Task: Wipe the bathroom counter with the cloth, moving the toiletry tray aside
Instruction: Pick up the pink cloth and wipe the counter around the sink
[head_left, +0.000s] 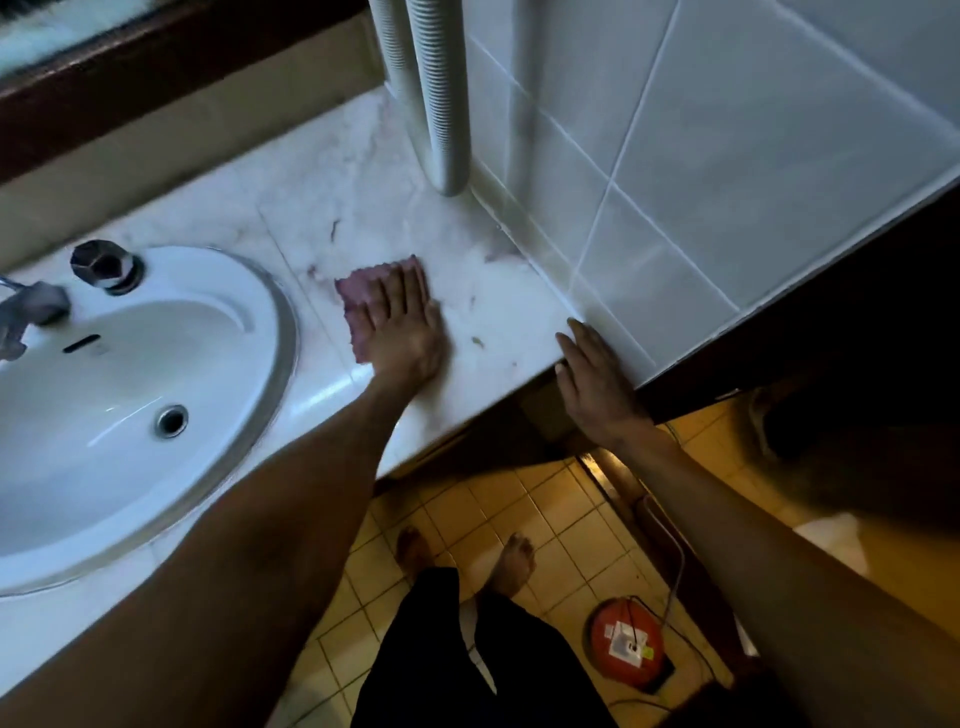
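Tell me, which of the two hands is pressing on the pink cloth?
The left hand, flat on the cloth beside the sink; the right hand rests at the edge of the counter.

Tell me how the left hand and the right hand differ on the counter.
The left hand presses flat on the pink cloth mid-counter; the right hand touches no cloth. The left hand lies nearer the sink; the right hand rests at the counter edge by the tiled wall. Both lie palm down, fingers straight.

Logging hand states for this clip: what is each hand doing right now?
Left hand: open, fingers flat, pressing the pink cloth onto the counter.
Right hand: open, resting on the counter's edge, holding nothing.
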